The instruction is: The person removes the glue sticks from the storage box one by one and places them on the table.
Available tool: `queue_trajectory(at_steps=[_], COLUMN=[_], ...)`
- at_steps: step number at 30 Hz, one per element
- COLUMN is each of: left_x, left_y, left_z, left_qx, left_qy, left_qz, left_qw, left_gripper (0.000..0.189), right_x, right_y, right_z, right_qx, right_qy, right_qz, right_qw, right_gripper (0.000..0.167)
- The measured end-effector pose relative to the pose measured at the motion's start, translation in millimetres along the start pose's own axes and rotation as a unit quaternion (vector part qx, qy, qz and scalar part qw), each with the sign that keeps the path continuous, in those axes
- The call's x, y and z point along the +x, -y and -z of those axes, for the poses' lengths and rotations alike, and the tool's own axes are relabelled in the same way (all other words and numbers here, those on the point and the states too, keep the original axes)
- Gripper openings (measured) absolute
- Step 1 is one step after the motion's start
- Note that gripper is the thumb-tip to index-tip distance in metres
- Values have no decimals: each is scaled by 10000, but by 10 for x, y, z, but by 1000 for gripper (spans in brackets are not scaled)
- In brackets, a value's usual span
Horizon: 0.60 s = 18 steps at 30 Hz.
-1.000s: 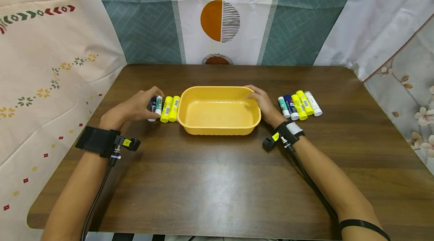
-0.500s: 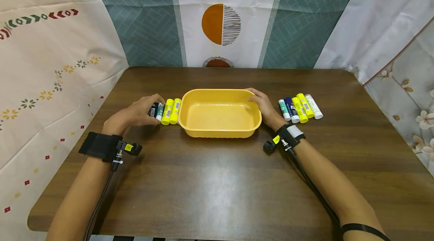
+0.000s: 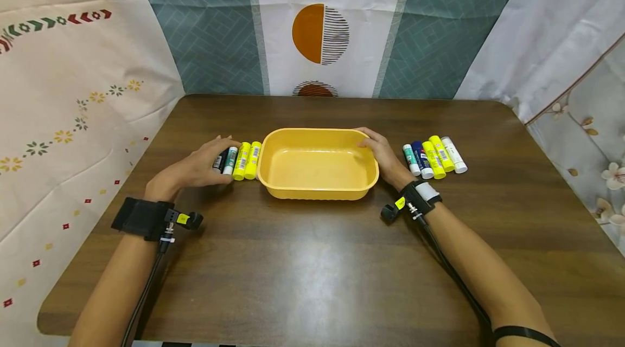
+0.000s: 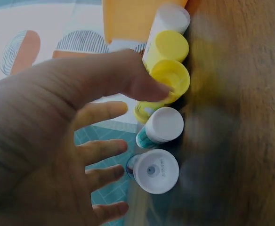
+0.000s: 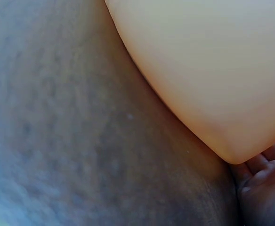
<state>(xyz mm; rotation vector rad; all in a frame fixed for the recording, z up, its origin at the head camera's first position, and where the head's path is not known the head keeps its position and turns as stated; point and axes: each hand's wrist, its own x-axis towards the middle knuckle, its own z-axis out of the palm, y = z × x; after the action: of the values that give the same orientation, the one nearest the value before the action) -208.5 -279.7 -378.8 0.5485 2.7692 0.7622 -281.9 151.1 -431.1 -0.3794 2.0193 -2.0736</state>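
My left hand hovers at the left row of glue sticks, fingers spread, gripping none of them. The left wrist view shows its thumb near a yellow glue stick, a teal one with a white cap, and a dark one, partly hidden by the hand in the head view. Two yellow sticks lie between the teal one and the tub. With the thumb inside the rim and the fingers outside, my right hand grips the right end of the yellow plastic tub. Nothing lies inside the tub.
To the right of the tub, several glue sticks lie side by side: teal, dark blue, yellow and white. A brown wooden table carries everything. Patterned cloths hang behind it and at both sides.
The left hand has shifted slightly around the left-hand sticks, its fingers remaining spread. The right hand keeps its grip on the tub, which stays in place. The head view tilted a little.
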Motion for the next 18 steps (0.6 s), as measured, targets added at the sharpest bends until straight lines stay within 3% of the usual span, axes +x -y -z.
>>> queue_trajectory(at_steps=[8, 15, 18], left_x=[17, -41, -42], left_y=[12, -5, -45], left_z=[-64, -98, -80], left_qx=[-129, -293, -353], left_qy=[-22, -62, -239], left_qz=[-278, -228, -274], left_qw=[9995, 9993, 9987], left_gripper=[74, 69, 63], right_x=[-29, -15, -29], right_y=[24, 9, 42], right_z=[20, 2, 14], right_qx=[5, 239, 323], right_qy=[38, 497, 693], right_qz=[103, -153, -306], right_qw=[9999, 9984, 9966], right_gripper=[36, 43, 51])
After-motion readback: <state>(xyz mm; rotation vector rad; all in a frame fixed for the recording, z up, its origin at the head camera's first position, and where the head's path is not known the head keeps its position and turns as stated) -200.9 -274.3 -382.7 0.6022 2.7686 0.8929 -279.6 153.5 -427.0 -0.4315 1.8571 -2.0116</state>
